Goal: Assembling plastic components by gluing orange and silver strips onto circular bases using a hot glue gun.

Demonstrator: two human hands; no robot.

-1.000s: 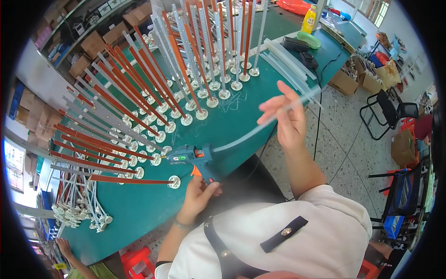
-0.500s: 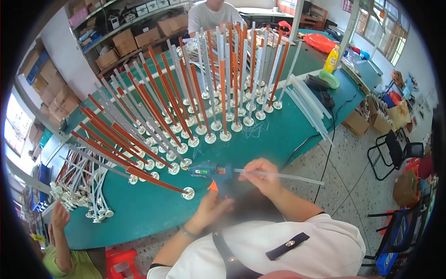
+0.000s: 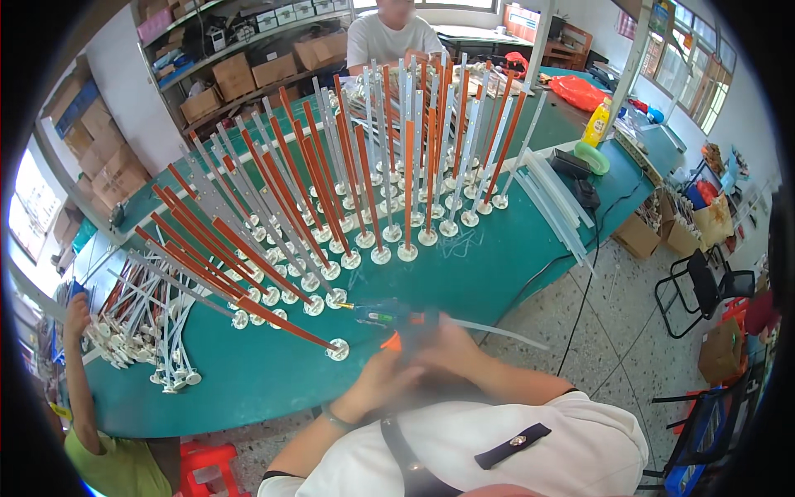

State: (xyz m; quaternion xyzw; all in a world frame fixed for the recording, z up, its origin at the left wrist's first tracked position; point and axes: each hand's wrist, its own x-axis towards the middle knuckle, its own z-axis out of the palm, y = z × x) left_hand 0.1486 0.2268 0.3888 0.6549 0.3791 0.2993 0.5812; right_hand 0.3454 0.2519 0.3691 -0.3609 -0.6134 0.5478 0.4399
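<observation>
I report the glue gun (image 3: 378,316) raised over the near edge of the green table (image 3: 248,389), its nozzle pointing left, just beside the white round bases (image 3: 335,298) of the standing strips (image 3: 409,182); whether the tip touches one, I cannot determine. My right hand (image 3: 454,349) is closed around the gun's rear and handle. My left hand (image 3: 383,379) lies below the orange trigger (image 3: 392,342), against the handle area (motion blur spoils this portion); whether its fingers clasp or merely touch, I cannot tell. A translucent glue stick (image 3: 505,333) projects from behind the gun, past my right hand, its free end bending downward.
</observation>
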